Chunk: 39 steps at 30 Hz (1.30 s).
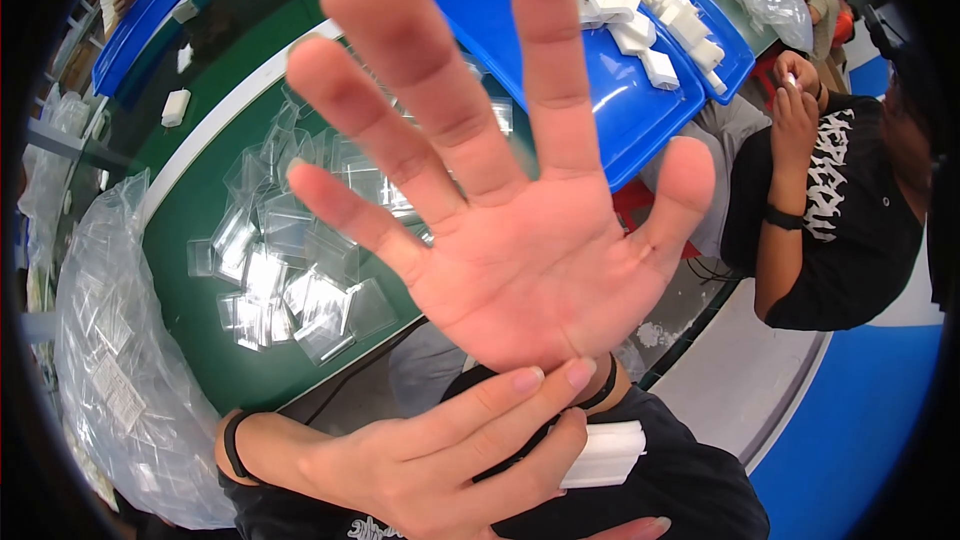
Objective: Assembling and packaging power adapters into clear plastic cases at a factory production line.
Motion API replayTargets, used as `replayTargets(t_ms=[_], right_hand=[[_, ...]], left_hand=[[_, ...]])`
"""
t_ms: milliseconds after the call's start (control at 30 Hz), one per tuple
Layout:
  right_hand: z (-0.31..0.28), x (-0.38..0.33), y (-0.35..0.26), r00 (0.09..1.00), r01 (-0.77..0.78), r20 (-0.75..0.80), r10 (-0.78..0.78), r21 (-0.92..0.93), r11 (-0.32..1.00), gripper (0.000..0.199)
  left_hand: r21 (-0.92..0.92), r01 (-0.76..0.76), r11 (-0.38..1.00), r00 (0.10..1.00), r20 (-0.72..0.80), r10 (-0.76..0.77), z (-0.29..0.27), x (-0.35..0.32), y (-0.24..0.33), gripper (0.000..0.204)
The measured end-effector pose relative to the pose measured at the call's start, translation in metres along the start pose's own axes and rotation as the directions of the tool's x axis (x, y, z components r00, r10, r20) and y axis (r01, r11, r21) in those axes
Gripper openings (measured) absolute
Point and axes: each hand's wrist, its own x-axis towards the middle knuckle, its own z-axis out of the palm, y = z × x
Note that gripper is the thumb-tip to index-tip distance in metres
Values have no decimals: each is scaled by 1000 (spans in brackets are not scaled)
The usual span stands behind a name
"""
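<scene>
My right hand [535, 250] is raised close to the view, palm toward me, fingers spread and nothing in it. It covers much of the table behind. From the lower left comes my left hand [450, 455], back side up, two fingertips at the base of the right palm. Between its lower fingers and thumb is a white ribbed plastic block [605, 455], partly covered by the fingers. Beyond the hands, clear flat plastic pieces [290, 260] lie in a loose pile on the green table [190, 340].
Blue trays [640, 125] at the far right hold several white blocks [630, 25]. A large clear bag [130, 370] stands along the left edge. One white block [175, 108] lies beyond the white rail [215, 125]. At right sits a co-worker in black [820, 210], hands around something small and white.
</scene>
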Motion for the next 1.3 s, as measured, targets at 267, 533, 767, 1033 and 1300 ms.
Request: replayTargets(t_ms=[267,533,767,1033,1300], right_hand=[[0,3,2,1000,7,-15,-8,-22,1000,73],[12,0,-5,847,-67,-531,-31,-165,984,68],[-3,-18,-14,805,-37,-590,65,60,998,62],[-14,-17,-12,837,-151,-507,204,143,978,57],[6,-34,5,746,-149,-533,-399,-718,680,34]], left_hand=[[-168,148,975,986,-55,-159,10,8,10,60],[-124,92,988,983,169,-71,2,5,1,33],[-151,120,981,992,59,-112,3,7,1,51],[-185,122,975,989,103,-104,-6,11,-7,54],[-128,585,801,775,-203,-598,-7,-13,-50,99]])
